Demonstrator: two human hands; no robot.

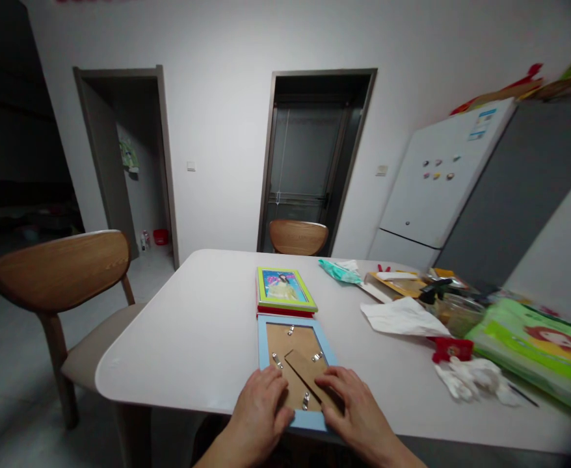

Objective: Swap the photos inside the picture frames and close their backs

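A light blue picture frame (263,343) lies face down near the table's front edge, showing its brown backing board (278,335). Small metal clips (305,400) sit along the board's sides, and a brown stand leg (305,372) runs slantwise across it. My left hand (261,404) curls over the frame's lower left side, fingertips on the board. On the lower right side, my right hand (356,406) is bent around the edge, its fingers touching the stand leg. Just beyond the blue frame lies a stack of frames, topped by a yellow-green picture frame (285,289) with a figure in a dress.
The white table (183,344) carries clutter on the right: a white paper sheet (402,316), a green packet (544,344), a crumpled tissue (475,380) and a teal wrapper (340,271). Wooden chairs stand at the left (66,260) and far side (298,237). A white fridge (441,169) is behind.
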